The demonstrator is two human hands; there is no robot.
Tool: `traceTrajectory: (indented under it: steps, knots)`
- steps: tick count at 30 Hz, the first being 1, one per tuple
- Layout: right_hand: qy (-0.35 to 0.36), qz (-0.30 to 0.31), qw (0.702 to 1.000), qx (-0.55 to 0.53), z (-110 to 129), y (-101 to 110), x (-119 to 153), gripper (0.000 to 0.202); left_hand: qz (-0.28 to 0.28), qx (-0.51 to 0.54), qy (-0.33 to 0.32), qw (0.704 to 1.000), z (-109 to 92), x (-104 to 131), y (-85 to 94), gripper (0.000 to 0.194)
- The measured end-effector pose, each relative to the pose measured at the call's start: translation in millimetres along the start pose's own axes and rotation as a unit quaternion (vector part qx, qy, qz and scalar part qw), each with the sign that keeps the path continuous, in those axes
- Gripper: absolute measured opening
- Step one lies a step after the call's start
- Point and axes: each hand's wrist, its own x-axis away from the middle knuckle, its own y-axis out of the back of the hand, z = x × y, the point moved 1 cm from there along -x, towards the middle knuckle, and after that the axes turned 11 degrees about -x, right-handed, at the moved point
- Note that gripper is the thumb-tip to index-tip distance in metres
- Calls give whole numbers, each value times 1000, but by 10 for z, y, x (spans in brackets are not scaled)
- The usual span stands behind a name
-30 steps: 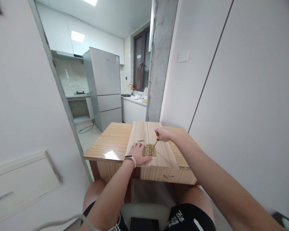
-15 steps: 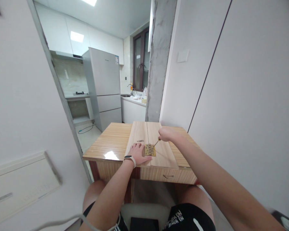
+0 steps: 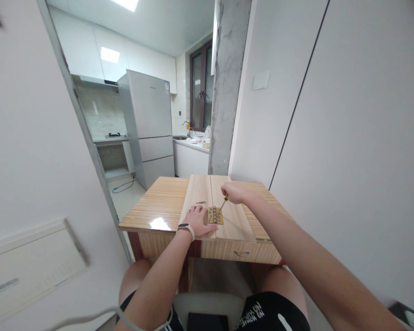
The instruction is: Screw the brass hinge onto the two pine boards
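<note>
Two pale wooden boards (image 3: 234, 220) lie side by side on the table, with a narrow seam between them. A brass hinge (image 3: 215, 215) spans the seam near the front. My left hand (image 3: 198, 221) rests on the boards with its fingers spread, its fingertips and thumb beside the hinge. My right hand (image 3: 232, 192) is closed around a screwdriver (image 3: 224, 202) with a yellow and dark handle, whose tip reaches the hinge's right leaf. A small pile of dark screws (image 3: 201, 202) lies on the left board, beyond my left fingers.
The wood-grain table (image 3: 158, 202) has a drawer with a handle (image 3: 241, 253) at its front, above my knees. Behind stand a grey fridge (image 3: 153, 110) and a sink counter (image 3: 192, 156). A white wall rises at the right.
My right hand has shifted slightly left and turned around the screwdriver, showing more of its handle. The screwdriver stands a little steeper. My left hand stays in place.
</note>
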Motion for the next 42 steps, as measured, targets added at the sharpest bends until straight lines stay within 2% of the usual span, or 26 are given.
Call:
traceTrajectory:
  steps: [7,14,20,25,30,35,42]
  knots:
    - [8,-32,999,-1,-10,-18,-62,15,0,3,-4,1000,-2,8,5,90]
    - [3,-46,999,8,9,-1,-58,24,1,9,-1,1000,-9,8,16,89]
    - [5,-10,1000,-14,21,4,-32,23,5,8,2,1000,-13,6,28,89]
    - [7,15,1000,-20,14,31,-3,33,15,3,7,1000,-14,15,37,89]
    - [-11,-6,1000,-2,-7,63,-12,22,20,9,7,1000,-23,18,58,88]
    - [-29,-15,999,11,-26,51,-47,21,27,11,8,1000,-29,12,62,88]
    - [-18,-28,999,40,-31,-34,-56,23,21,11,2,1000,-13,3,41,89]
